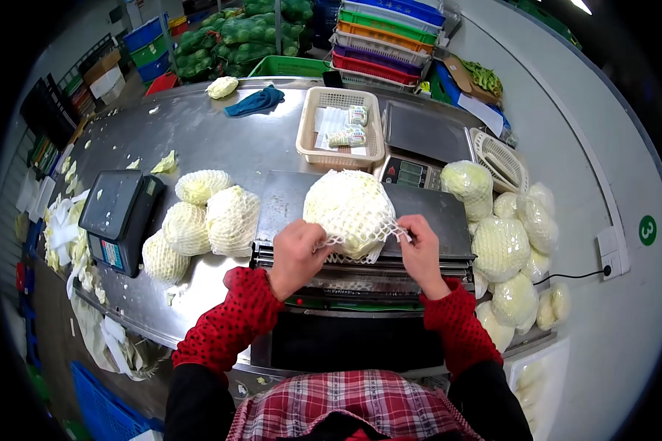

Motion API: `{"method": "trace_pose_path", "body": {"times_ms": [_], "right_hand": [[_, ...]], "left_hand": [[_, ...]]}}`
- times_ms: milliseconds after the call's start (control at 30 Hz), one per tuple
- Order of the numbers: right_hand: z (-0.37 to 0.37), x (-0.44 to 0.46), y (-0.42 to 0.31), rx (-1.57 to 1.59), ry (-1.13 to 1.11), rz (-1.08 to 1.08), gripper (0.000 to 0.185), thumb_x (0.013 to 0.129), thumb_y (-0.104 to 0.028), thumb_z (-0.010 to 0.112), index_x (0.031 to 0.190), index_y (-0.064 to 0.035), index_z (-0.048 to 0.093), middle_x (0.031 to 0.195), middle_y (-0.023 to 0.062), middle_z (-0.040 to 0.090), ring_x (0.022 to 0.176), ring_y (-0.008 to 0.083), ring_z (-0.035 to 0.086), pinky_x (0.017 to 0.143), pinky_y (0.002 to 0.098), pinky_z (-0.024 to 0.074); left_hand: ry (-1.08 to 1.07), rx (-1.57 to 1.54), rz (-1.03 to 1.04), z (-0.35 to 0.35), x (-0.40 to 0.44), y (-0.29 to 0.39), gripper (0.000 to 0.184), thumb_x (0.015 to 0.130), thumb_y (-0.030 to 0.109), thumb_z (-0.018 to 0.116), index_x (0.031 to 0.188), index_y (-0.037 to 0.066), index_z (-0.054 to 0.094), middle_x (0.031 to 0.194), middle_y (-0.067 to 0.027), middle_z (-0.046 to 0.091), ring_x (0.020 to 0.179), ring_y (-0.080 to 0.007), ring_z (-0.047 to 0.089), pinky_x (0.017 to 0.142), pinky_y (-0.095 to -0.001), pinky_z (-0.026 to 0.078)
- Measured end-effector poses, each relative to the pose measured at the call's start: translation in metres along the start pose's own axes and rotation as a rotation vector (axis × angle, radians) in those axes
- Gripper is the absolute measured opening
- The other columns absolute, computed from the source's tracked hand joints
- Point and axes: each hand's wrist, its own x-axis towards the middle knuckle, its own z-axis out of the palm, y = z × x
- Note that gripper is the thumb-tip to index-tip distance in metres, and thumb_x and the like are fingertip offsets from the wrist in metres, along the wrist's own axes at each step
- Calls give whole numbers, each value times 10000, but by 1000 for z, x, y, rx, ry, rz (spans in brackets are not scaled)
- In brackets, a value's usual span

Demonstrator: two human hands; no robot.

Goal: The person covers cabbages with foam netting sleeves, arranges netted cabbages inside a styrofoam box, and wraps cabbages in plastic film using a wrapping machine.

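Observation:
A large pale cabbage (pixel 346 198) sits on the flat metal top of a wrapping machine (pixel 441 217) in front of me. White foam netting (pixel 357 231) covers its near side, while its upper left part is bare. My left hand (pixel 299 253) pinches the netting's edge at the near left of the cabbage. At the near right, my right hand (pixel 419 248) pinches the edge too and draws the mesh outward. Several netted cabbages (pixel 232 219) lie together on the steel table to the left. Film-wrapped cabbages (pixel 502 248) are heaped at the right.
A cream basket (pixel 340 158) holding label rolls stands behind the machine, beside a scale (pixel 408 173). Another dark scale (pixel 120 213) is at the left on the steel table (pixel 213 154). A blue cloth (pixel 255 101) lies farther back. Stacked crates (pixel 386 44) stand beyond the table.

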Motion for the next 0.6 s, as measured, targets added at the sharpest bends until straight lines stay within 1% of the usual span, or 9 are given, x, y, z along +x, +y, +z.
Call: {"method": "trace_pose_path", "body": {"times_ms": [133, 200, 267, 300, 333, 367, 400, 467, 600], "right_hand": [[-5, -4, -2, 140, -2, 27, 172, 805, 43, 629, 970, -4, 640, 1018, 92, 592, 866, 161, 588, 732, 249, 461], [-24, 16, -5, 82, -182, -6, 231, 795, 7, 661, 1024, -17, 663, 1117, 66, 575, 959, 132, 565, 805, 251, 458], [-29, 43, 8, 190, -205, 101, 374, 838, -131, 664, 1202, -60, 614, 1194, 59, 559, 975, 129, 561, 830, 255, 447], [-22, 58, 6, 251, -107, 287, 426, 862, -177, 649, 1258, -49, 558, 1200, 90, 567, 1000, 144, 561, 831, 280, 459], [-13, 67, 2, 315, -8, 479, 485, 885, -223, 634, 1314, -38, 502, 1206, 122, 575, 1025, 158, 561, 833, 304, 471], [-2, 72, -16, 539, -215, 574, 677, 915, -321, 598, 1421, 19, 302, 1271, 169, 527, 1086, 212, 535, 900, 347, 457], [20, 68, 29, 411, -381, 260, 782, 903, -342, 609, 1434, 74, 211, 1326, 234, 467, 1174, 311, 486, 985, 411, 408], [34, 26, -4, -237, -202, 9, 802, 895, -327, 619, 1447, 55, 182, 1330, 287, 440, 1231, 407, 427, 1038, 449, 360], [29, 18, -12, -84, -195, 180, 805, 874, -338, 643, 1455, 32, 227, 1365, 320, 384, 1291, 447, 364, 1080, 439, 312]], "left_hand": [[53, -26, 65, 7, -3, 1, 234, 622, 31, 754, 743, 76, 558, 678, -74, 547, 640, -283, 552, 553, -388, 435], [-34, -11, -56, -1, 3, -5, 276, 607, 64, 779, 811, 52, 593, 854, -114, 600, 768, -301, 592, 652, -390, 476], [93, 68, -141, -11, 23, -4, 456, 602, 163, 824, 965, 25, 584, 1093, -193, 569, 1006, -354, 571, 824, -420, 481], [-17, 29, -318, -10, 28, -10, 776, 608, 285, 854, 1225, -16, 493, 1298, -256, 450, 1216, -409, 451, 990, -434, 416], [-23, 32, -313, 1, 24, -21, 776, 608, 285, 854, 1225, -16, 493, 1298, -256, 450, 1216, -409, 451, 990, -434, 416], [-148, -162, -376, 16, 17, -39, 878, 618, 272, 855, 1320, -11, 411, 1355, -251, 409, 1248, -407, 429, 1032, -427, 383], [-268, -349, -429, 21, 19, -51, 984, 627, 260, 857, 1414, -5, 329, 1411, -246, 369, 1280, -404, 407, 1074, -421, 350], [-289, -117, -382, 12, 8, -30, 1023, 674, 276, 837, 1469, 14, 249, 1467, -300, 250, 1334, -449, 334, 1086, -425, 336], [-163, -169, -517, 28, 4, -7, 856, 747, 207, 767, 1451, 22, 316, 1436, -282, 337, 1373, -416, 301, 1105, -414, 313]]}}
